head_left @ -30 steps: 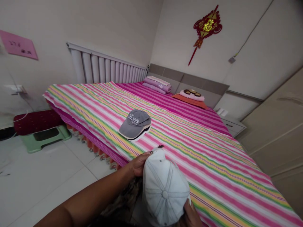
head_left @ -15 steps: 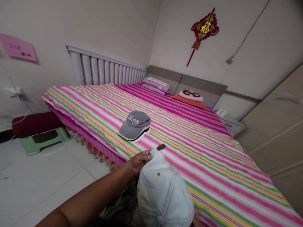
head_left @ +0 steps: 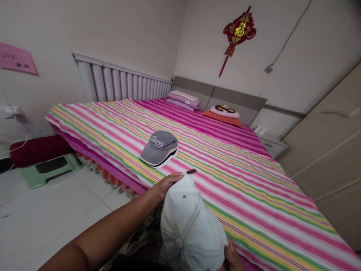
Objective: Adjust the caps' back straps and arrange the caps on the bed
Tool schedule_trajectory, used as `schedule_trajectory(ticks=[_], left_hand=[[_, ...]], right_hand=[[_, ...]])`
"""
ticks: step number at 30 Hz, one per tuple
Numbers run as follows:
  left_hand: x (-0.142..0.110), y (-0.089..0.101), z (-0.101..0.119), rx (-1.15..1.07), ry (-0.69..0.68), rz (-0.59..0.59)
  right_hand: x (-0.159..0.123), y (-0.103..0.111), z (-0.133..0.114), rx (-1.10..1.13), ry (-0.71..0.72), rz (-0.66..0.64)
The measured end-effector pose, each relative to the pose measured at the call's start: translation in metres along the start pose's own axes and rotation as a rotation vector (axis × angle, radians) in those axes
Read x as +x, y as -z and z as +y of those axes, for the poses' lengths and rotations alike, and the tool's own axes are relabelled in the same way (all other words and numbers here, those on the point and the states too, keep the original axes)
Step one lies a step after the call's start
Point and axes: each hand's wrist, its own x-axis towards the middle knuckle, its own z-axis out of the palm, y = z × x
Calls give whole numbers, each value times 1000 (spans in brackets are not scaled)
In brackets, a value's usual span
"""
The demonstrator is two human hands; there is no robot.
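While the left hand [head_left: 170, 184] and right hand [head_left: 233, 258] grip the pale cap [head_left: 187, 222] by its edges, fingers [head_left: 173, 178] closed, at lower centre, I'd hold lightly to avoid crushing it.

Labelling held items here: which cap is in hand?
The pale cap, held between the left hand and right hand; the grey cap lies on the striped sheet.

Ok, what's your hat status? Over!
Left hand gripping pale cap near its strap. Right hand holding the opposite side. Gray cap on bed, not in the way.
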Motion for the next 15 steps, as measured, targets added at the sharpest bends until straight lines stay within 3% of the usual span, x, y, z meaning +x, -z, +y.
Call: schedule_trajectory(ticks=[6, 10, 15], left_hand=[[2, 6, -1, -16, 19, 22], [2, 9, -2, -8, 31, 1], [1, 3, 0, 24, 143, -47]], right_hand=[[4, -16, -29, 6, 76, -99], [2, -22, -36, -69, 27, -155], [-2, -31, -42, -17, 76, -45]])
